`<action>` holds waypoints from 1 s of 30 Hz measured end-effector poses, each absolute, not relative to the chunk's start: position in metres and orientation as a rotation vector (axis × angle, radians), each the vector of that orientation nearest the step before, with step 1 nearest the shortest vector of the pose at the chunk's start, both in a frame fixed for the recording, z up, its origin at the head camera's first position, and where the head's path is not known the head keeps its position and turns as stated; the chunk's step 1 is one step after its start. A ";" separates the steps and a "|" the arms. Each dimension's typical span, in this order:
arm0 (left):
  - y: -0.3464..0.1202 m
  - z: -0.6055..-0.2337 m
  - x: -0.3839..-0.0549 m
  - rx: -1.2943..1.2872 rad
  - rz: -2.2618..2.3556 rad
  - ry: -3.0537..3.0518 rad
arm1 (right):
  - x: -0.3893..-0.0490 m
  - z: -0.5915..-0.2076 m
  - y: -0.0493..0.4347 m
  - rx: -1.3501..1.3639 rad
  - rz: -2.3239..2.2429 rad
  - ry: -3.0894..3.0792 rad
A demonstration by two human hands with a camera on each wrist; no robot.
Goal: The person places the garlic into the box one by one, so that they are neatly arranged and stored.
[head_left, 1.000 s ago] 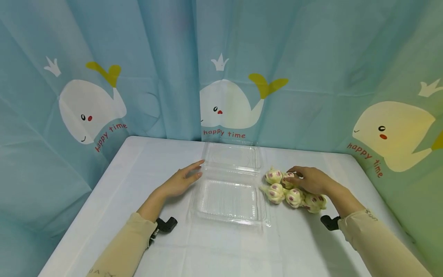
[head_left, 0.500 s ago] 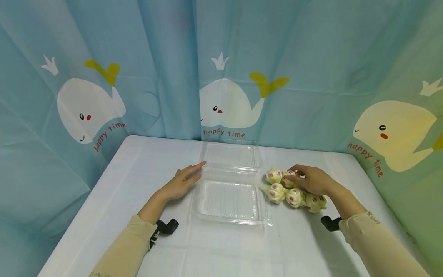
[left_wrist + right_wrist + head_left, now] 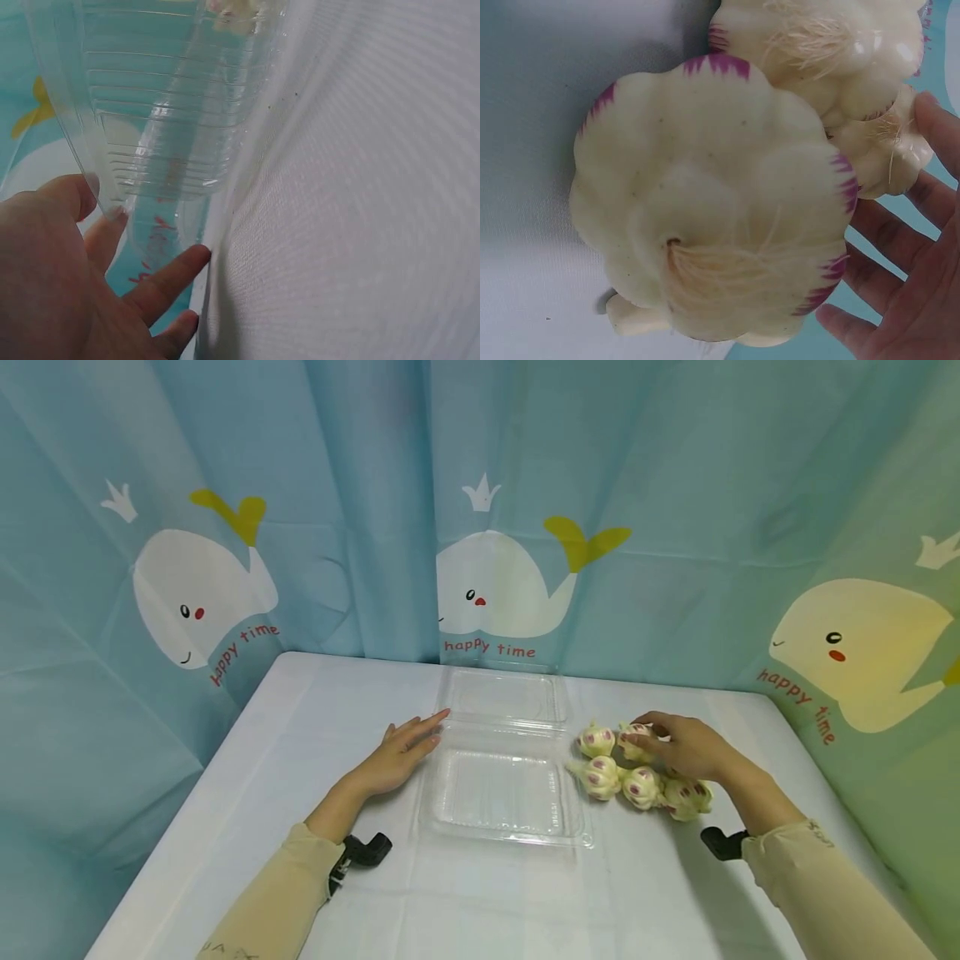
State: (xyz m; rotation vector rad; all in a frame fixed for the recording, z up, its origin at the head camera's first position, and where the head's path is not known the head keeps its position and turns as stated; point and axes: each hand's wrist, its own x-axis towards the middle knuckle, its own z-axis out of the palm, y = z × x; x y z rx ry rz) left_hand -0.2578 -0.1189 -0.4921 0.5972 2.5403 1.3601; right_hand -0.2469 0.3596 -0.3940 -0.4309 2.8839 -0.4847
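My right hand (image 3: 693, 750) holds a garlic bulb (image 3: 637, 729) between thumb and fingers at the back of a cluster of bulbs. In the right wrist view, that bulb (image 3: 889, 154) is partly hidden behind two others, and a large bulb (image 3: 705, 180) with root hairs fills the foreground. On the left, my left hand (image 3: 393, 762) has its fingers extended, thumb and index finger right at the left edge of a clear plastic clamshell box (image 3: 510, 838). Its lid (image 3: 502, 697) lies folded back. Nothing lies inside the box. The left wrist view shows the thumb (image 3: 75, 193) at the rim.
Several more garlic bulbs (image 3: 602, 778) sit beside the box's right side. The table has a white cloth (image 3: 465, 902). Behind and at both sides hangs a blue curtain (image 3: 352, 568) printed with whales.
My right hand and the bulb in it have shifted slightly back and to the right, apart from the front bulbs. The left hand stays almost still at the box edge.
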 end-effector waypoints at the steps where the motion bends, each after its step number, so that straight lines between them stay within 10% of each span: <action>1: -0.119 -0.493 -0.258 0.594 1.361 2.541 | -0.247 -0.394 0.360 -0.428 -0.489 2.882; 30: -0.118 -0.492 -0.258 0.602 1.348 2.575 | -0.240 -0.374 0.352 -0.376 -0.543 2.933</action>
